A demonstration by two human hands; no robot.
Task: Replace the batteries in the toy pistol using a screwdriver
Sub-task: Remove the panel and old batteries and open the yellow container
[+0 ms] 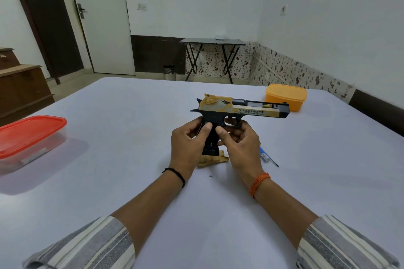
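both hands clasp the toy pistol (240,110) by its black grip above the middle of the table (109,181), left hand (189,142) curled round the back, right hand (239,140) round the front, thumbs pressing the side. a tan grip panel (213,160) lies at 6 o'clock below it, a small screw (211,176) nearer still, the screwdriver (267,157) at 4 o'clock. the cover appears to be off; whether batteries are swapped cannot be told. barrel points to 3 o'clock, gold slide over black frame.

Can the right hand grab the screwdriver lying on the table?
Probably yes, but not right away. The screwdriver lies on the table just beside the right hand with nothing between them, yet both hands are busy gripping the toy pistol, so it must let go first.
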